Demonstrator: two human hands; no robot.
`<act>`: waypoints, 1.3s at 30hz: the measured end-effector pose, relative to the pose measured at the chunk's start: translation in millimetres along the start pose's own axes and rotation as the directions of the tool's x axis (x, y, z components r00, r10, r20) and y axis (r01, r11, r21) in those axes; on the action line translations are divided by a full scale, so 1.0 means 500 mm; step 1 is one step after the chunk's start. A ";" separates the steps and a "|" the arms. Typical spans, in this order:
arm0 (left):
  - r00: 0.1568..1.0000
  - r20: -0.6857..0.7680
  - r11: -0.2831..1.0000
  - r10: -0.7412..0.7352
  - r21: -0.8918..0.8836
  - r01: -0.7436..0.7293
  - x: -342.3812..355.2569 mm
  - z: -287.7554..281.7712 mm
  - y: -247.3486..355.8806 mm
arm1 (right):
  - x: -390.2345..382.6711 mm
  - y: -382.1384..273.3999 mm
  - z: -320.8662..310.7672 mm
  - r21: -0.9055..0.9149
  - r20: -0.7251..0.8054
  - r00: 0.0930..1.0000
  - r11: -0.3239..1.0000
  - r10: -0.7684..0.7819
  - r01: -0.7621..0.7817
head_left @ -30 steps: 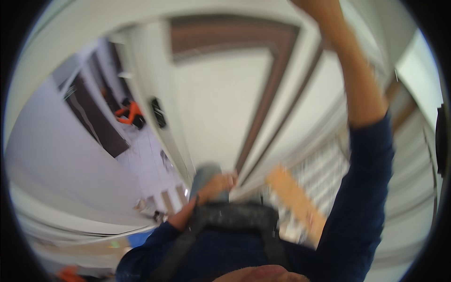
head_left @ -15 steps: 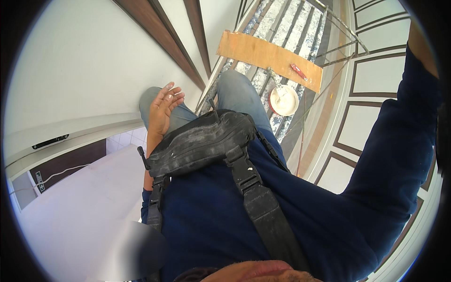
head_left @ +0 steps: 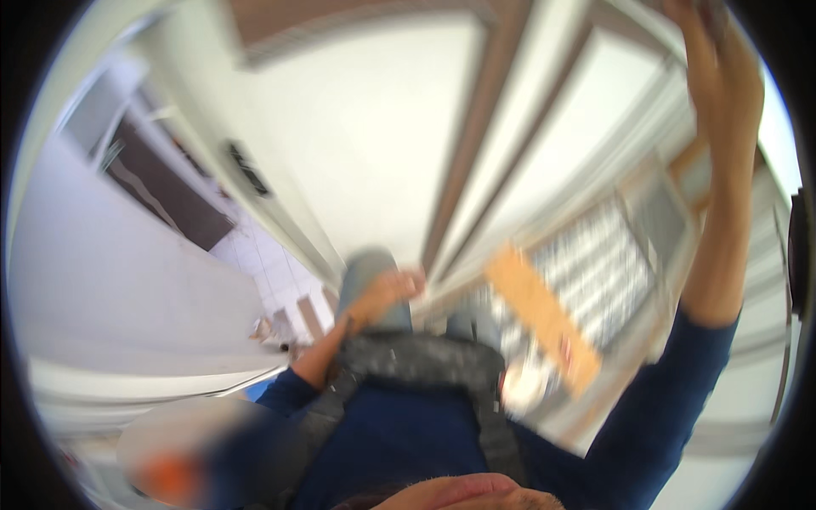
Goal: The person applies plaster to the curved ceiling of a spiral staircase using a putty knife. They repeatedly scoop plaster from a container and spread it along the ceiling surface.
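My left hand (head_left: 391,289) is beside my grey-trousered knee (head_left: 370,263), near the lower edge of a white door with brown trim (head_left: 357,144); its fingers are smeared by motion. My right arm reaches up at the right, and my right hand (head_left: 714,42) is at the top rim of the view, blurred and partly cut off, with something dark at its fingers that I cannot make out. A black dusty chest bag (head_left: 412,361) hangs below my hands.
Down at the right lie paint-smeared platform slats (head_left: 595,255), an orange board (head_left: 531,302) with a small red tool, and a bucket of white paste (head_left: 523,382). At the left, a doorway opens onto a white tiled floor (head_left: 263,255) beside a dark brown panel (head_left: 170,195).
Since half a second ago my view has swung back toward the white door and blurred. My right hand has come into view at the top right.
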State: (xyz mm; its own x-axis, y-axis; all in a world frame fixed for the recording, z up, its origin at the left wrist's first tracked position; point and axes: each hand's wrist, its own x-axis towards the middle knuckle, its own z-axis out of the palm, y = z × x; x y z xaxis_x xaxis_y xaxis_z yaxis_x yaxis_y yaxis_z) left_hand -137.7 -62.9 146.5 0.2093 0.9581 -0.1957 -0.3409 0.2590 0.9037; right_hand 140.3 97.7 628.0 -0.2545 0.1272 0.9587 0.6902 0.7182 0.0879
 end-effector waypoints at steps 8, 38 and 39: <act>0.999 0.046 0.999 0.002 -0.050 0.001 0.040 0.008 -0.017 | 0.162 -0.162 0.052 0.121 -0.172 0.922 0.921 -0.348 0.371; 0.995 0.057 0.990 0.079 -0.122 -0.071 0.028 -0.016 -0.047 | 0.317 -0.345 0.075 -0.040 -0.070 0.672 0.675 -0.737 0.736; 0.997 0.051 0.990 0.066 -0.129 -0.059 0.030 -0.018 -0.045 | 0.318 -0.349 0.079 -0.031 -0.052 0.678 0.680 -0.733 0.733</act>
State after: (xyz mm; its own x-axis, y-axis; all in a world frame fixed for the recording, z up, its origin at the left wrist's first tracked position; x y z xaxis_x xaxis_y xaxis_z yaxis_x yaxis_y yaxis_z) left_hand -135.0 -53.3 119.7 0.2326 0.9656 -0.1158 -0.4676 0.2155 0.8573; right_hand -47.2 19.8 754.4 -0.6431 -0.4763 0.5996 0.3033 0.5605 0.7706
